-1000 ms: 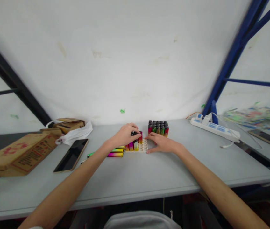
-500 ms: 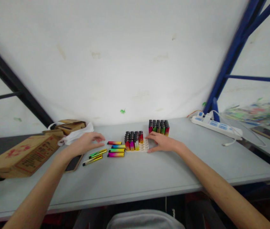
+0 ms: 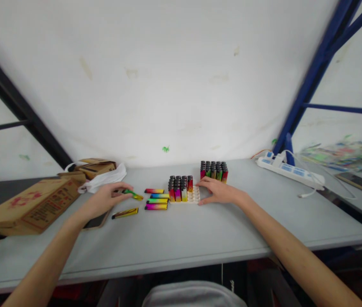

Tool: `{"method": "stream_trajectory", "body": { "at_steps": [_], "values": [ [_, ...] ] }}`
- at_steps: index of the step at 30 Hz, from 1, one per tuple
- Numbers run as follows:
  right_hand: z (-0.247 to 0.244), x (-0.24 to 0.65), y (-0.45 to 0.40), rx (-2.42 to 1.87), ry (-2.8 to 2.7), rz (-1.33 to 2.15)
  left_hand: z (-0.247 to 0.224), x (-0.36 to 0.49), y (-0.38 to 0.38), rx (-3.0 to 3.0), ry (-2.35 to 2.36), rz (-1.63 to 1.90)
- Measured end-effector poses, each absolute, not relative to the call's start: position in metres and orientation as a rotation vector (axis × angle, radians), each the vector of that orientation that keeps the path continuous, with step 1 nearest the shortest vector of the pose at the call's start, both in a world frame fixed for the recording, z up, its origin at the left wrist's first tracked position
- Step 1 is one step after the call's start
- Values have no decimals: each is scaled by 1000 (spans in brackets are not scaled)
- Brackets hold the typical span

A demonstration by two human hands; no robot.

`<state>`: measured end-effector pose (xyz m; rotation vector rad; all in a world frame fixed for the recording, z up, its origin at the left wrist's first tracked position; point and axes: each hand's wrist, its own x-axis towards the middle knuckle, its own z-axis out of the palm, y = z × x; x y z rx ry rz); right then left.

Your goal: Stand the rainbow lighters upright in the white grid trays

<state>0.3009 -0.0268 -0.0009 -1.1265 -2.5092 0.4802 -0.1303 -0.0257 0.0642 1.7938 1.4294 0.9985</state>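
Observation:
My left hand grips the dark end of a green and yellow lighter, left of the others. My right hand rests at the right edge of a white tray, its thumb and fingers apart around the edge. Several upright lighters with black tops fill the tray's left part; open slots show on its right. Between my hands, several coloured lighters lie flat in a column. A gold lighter lies alone, nearer the front. Behind my right hand stands another block of upright lighters.
At the left are a cardboard box, a smaller open box, a white plastic bag and a phone partly under my left hand. A white power strip with cables lies at the right, near a blue frame.
My left hand has moved down onto the green and yellow lighter, closed on it and turned it. The gold lighter lies at a slightly different angle. My right hand has stayed at the tray.

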Motion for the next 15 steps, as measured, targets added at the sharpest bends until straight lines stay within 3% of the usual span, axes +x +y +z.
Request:
{"method": "stream_trajectory", "body": {
  "at_steps": [8,15],
  "values": [
    [3,300,-29,-1119,-2517,483,88,-74,-11,1215,852,1419],
    [2,300,-29,-1140,-2529,494,79,-11,-17,1343,742,1229]
  ]
}}
